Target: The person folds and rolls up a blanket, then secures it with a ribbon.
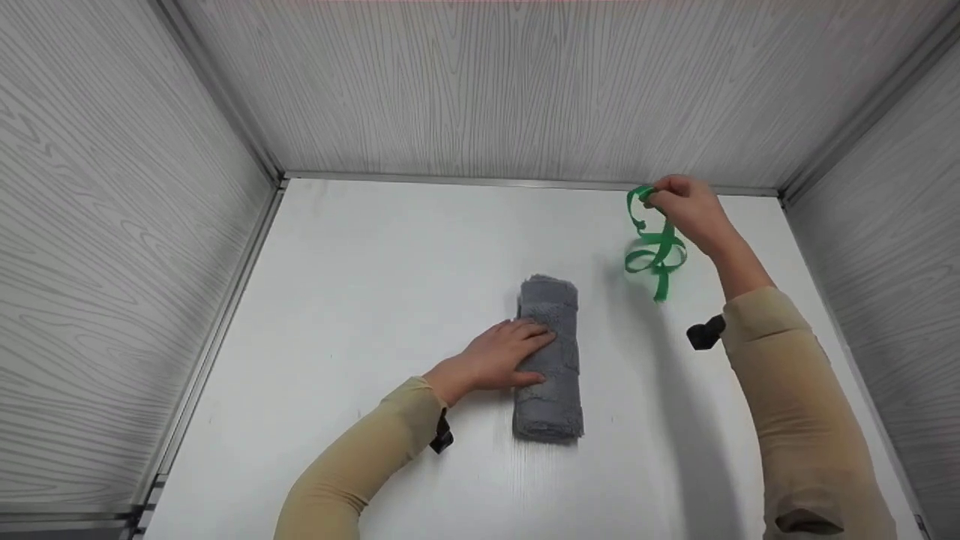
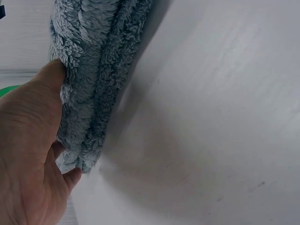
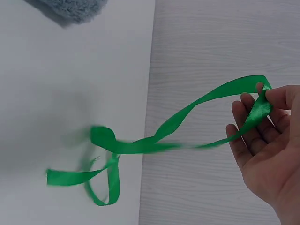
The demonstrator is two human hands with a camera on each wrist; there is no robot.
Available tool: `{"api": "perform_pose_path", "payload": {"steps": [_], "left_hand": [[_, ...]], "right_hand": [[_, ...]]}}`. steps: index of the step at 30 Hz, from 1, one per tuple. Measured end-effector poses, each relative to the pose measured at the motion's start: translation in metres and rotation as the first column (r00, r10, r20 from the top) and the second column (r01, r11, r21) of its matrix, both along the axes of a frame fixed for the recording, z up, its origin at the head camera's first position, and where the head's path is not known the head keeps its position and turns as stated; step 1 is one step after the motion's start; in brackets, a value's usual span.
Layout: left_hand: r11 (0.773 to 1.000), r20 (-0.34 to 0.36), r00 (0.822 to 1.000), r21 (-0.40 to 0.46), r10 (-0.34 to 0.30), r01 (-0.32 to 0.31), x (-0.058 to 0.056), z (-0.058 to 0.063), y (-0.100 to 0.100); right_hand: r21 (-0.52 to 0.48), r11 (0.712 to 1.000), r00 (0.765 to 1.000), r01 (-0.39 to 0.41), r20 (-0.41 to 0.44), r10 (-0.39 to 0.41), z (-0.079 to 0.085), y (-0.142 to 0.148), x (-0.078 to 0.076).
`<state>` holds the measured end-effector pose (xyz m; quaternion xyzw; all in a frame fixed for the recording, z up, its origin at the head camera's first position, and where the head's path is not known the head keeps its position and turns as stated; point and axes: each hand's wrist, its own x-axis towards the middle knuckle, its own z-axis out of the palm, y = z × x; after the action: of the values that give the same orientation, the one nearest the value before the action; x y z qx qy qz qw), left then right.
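A rolled grey towel (image 1: 551, 397) with a fluffy pile lies lengthwise near the middle of the white table. My left hand (image 1: 501, 356) rests on its left side and top, fingers spread across the roll. Up close in the left wrist view, the towel (image 2: 89, 93) shows its thick pile beside the left hand (image 2: 28, 140). Toward the back right, my right hand (image 1: 694, 212) pinches a green ribbon (image 1: 664, 244) between thumb and finger. Loops of the ribbon (image 3: 136, 146) hang down in the right wrist view, below the right hand (image 3: 269, 140).
White wood-grain panels form a back wall (image 1: 480, 90), a left wall (image 1: 112, 247) and a right wall (image 1: 877, 202) around the table (image 1: 390, 255). A metal strip (image 1: 450, 181) runs along the table's back edge. The right arm's shadow falls right of the towel.
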<state>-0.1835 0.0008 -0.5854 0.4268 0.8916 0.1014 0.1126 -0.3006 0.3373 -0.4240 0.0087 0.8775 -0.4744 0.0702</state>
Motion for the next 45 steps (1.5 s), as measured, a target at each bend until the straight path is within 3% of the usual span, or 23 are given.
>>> {"api": "perform_pose_path", "payload": {"steps": [5, 11, 15, 20, 26, 36, 45], "left_hand": [[1.000, 0.035, 0.999, 0.011, 0.008, -0.008, -0.003, -0.001, 0.000], [1.000, 0.044, 0.999, 0.018, 0.008, -0.009, -0.003, 0.001, -0.002], [0.999, 0.055, 0.998, 0.032, 0.016, -0.017, -0.004, 0.003, -0.002], [0.998, 0.045, 0.999, 0.065, 0.015, -0.018, -0.005, 0.006, 0.000], [0.995, -0.029, 1.000, 0.100, 0.012, -0.010, -0.005, 0.009, 0.004], [0.994, -0.131, 0.991, 0.110, -0.001, 0.015, -0.003, 0.013, 0.007], [0.992, -0.116, 0.993, 0.128, 0.006, 0.009, -0.003, 0.015, 0.004]], "right_hand": [[-0.132, 0.989, 0.998, -0.060, -0.045, 0.054, 0.013, -0.016, -0.003], [-0.170, 0.973, 0.985, -0.154, -0.100, 0.139, 0.026, -0.034, 0.000], [-0.130, 0.971, 0.974, -0.200, -0.134, 0.183, 0.027, -0.040, 0.000], [-0.061, 0.975, 0.975, -0.213, -0.081, 0.207, 0.015, -0.041, 0.000], [0.002, 0.980, 0.979, -0.199, -0.030, 0.199, 0.004, -0.038, 0.000], [0.015, 0.975, 0.974, -0.221, -0.048, 0.222, -0.005, -0.037, 0.001], [0.052, 0.974, 0.974, -0.219, -0.050, 0.222, -0.007, -0.038, 0.005]]}}
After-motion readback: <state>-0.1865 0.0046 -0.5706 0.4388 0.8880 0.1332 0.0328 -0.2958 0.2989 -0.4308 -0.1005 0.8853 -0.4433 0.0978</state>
